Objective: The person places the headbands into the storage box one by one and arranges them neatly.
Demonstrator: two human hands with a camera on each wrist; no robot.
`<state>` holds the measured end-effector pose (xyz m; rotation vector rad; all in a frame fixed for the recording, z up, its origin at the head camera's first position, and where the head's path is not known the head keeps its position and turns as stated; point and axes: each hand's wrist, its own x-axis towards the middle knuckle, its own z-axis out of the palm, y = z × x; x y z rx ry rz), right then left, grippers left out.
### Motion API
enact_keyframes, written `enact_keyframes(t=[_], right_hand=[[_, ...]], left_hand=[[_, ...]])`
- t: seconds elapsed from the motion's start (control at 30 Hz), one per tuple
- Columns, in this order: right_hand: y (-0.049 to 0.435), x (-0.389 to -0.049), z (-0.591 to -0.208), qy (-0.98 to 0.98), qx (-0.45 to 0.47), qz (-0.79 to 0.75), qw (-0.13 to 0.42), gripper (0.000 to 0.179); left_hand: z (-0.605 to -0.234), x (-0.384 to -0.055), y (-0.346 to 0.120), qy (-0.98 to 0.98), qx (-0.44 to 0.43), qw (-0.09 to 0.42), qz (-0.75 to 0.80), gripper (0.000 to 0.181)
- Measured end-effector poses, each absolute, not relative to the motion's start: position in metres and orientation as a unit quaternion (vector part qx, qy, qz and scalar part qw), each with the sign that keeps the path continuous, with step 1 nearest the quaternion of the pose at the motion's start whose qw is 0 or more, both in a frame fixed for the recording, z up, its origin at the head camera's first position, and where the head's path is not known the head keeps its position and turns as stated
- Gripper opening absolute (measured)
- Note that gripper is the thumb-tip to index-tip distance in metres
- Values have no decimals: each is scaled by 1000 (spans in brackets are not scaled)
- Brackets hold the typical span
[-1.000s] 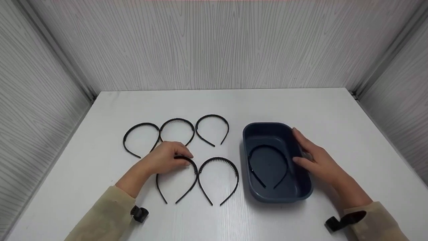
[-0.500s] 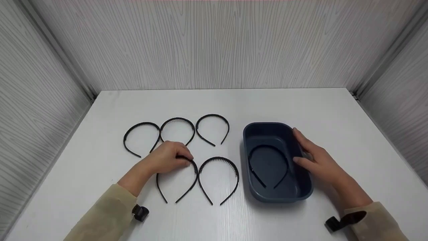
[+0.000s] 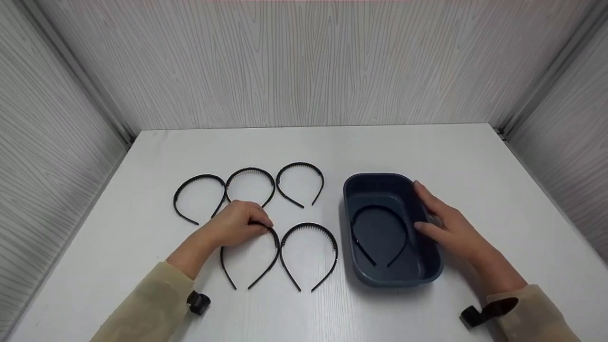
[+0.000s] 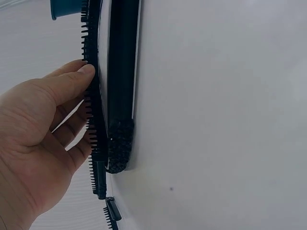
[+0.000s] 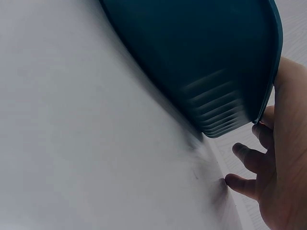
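In the head view, my left hand (image 3: 240, 223) pinches the top of a black toothed headband (image 3: 277, 244), which lies at the front left with its tips toward me. The left wrist view shows the thumb on one face of its comb-toothed band (image 4: 96, 120), fingers behind. My right hand (image 3: 451, 235) holds the right rim of a dark blue plastic basin (image 3: 396, 283), thumb inside the wall. In the right wrist view, several fingers (image 5: 247, 158) spread below the rim outside. Another black headband (image 3: 378, 207) lies on the basin's floor.
Between the held headband and the basin lies another headband (image 3: 308, 225). Behind them is a row of three: left headband (image 3: 199, 176), middle headband (image 3: 251, 169), partly behind my left hand, and right headband (image 3: 300, 164). Panels enclose the white table (image 3: 304, 142) at back and sides.
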<state>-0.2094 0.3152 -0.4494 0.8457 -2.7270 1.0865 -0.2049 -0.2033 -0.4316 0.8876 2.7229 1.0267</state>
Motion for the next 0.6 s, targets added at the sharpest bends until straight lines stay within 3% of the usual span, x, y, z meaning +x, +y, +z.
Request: enact_keyframes(t=[0.6], right_hand=[[316, -209, -450, -896, 269, 352, 36, 82]], left_hand=[[-430, -205, -202, 900, 281, 56, 330, 14]])
